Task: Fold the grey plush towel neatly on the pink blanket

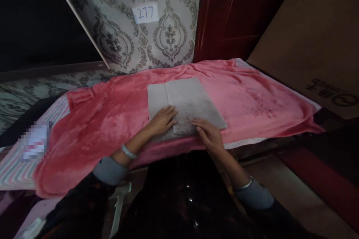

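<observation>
A flat grey plush mat [186, 99] lies on a pink blanket [232, 93], with a fold or seam line running down its left part. My left hand [164, 119] rests on the mat's near left area, palm down and fingers stretched out. Near the front edge, right of the middle, my right hand [209, 134] touches the mat with its fingers extended and the thumb apart. Neither hand is gripping anything. The grey pile looks darker and ruffled between the two hands.
A striped sheet [19, 168] shows under the blanket at the left. Behind stand patterned wallpaper with a paper marked 277 [146, 12] and a dark red door [227, 15]. A large cardboard box [311, 41] is at the right, a dark screen [42, 22] at the left.
</observation>
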The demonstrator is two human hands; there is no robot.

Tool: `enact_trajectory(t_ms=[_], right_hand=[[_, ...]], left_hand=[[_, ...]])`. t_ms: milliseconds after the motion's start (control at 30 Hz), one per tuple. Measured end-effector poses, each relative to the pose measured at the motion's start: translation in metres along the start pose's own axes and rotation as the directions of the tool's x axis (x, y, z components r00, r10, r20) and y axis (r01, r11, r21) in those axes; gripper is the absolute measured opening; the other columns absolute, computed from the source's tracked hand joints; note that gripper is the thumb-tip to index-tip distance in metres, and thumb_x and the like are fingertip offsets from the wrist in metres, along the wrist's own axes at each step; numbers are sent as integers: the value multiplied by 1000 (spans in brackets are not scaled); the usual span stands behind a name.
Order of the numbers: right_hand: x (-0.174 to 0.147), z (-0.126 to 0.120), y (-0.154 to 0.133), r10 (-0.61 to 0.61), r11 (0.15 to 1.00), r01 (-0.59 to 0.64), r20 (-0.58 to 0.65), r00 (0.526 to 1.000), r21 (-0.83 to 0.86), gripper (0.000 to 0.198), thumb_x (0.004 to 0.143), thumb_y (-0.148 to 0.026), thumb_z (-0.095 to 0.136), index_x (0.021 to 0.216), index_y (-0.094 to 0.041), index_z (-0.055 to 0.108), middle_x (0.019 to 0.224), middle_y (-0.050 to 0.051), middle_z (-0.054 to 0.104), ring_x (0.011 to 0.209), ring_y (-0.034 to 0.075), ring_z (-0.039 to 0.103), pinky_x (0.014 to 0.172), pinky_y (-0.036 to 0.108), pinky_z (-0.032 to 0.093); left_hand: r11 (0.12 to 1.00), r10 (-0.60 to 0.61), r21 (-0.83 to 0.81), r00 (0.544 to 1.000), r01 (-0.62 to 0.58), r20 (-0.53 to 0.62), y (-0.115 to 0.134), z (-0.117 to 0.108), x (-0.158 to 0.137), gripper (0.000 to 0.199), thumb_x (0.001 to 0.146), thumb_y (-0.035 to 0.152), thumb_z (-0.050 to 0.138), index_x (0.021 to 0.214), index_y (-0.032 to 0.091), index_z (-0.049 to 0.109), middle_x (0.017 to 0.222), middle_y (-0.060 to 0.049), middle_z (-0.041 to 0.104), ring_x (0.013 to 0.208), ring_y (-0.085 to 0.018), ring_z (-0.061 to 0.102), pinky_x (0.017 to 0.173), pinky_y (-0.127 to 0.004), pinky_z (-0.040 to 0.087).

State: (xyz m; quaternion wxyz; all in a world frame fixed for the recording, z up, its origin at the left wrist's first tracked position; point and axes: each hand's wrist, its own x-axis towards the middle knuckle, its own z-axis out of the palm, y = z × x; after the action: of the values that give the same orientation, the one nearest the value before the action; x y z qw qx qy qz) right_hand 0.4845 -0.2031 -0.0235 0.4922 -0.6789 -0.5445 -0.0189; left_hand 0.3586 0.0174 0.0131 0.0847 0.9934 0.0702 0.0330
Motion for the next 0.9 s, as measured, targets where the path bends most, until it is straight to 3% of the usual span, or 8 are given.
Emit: enact_trajectory(t_ms=[67,133,267,400,533,633,733,900], right_hand=[[-7,-17,8,70,995,-79,-143,987,-60,40,100,-37,37,113,-25,73,116,8,73,120,25,61,109,50,44],[-15,-30,19,100,981,-132,-211,972,-140,39,99,-38,38,110,-25,74,117,9,73,121,26,60,110,53,42],[-31,-40,44,127,946,-176,-188,974,-273,40,97,-38,40,120,-24,70,130,11,66,128,28,54,111,55,39],[-39,-39,59,209,927,-259,-201,957,-272,49,96,-43,42,136,-21,59,145,13,55,135,28,47,111,54,39],[-35,-41,70,352,911,-393,-261,899,-125,57,93,-49,45,139,-17,55,137,15,61,128,29,55,108,52,44],[-27,-48,78,427,903,-427,-254,868,58,62,89,-54,50,137,-14,56,132,17,64,123,29,60,104,49,49],[-19,-55,82,509,853,-471,-157,846,225,66,86,-57,54,136,-16,56,124,16,68,113,29,65,94,48,56],[-7,-56,72,637,667,-566,22,770,485,68,80,-51,63,138,-18,52,126,14,65,94,27,70,74,44,64]], left_hand=[[998,48,-32,996,-51,-70,15,7,-28,50,101,39,37,143,17,50,157,-11,41,148,-24,32,119,-45,31],[998,54,-34,988,-59,-145,27,14,-49,46,100,40,40,140,20,54,153,-10,48,143,-25,40,117,-47,36],[999,32,39,965,-22,-260,44,27,-64,41,97,35,48,135,21,58,142,-12,57,133,-27,50,112,-48,42],[993,9,117,961,24,-275,59,29,-54,39,94,26,52,132,21,59,134,-13,60,124,-29,54,103,-47,47],[984,-56,148,965,96,-258,73,26,-43,36,92,26,55,127,19,59,122,-13,62,112,-31,55,92,-47,49],[978,-101,143,946,151,-308,81,30,-39,34,90,26,58,123,16,60,118,-14,62,114,-32,52,95,-47,47],[974,-104,155,936,164,-338,83,35,-38,37,90,24,58,125,12,59,125,-17,59,121,-33,49,100,-47,44],[966,-105,200,956,163,-274,86,32,-34,40,90,24,57,129,15,57,125,-16,60,115,-32,53,94,-47,46]])
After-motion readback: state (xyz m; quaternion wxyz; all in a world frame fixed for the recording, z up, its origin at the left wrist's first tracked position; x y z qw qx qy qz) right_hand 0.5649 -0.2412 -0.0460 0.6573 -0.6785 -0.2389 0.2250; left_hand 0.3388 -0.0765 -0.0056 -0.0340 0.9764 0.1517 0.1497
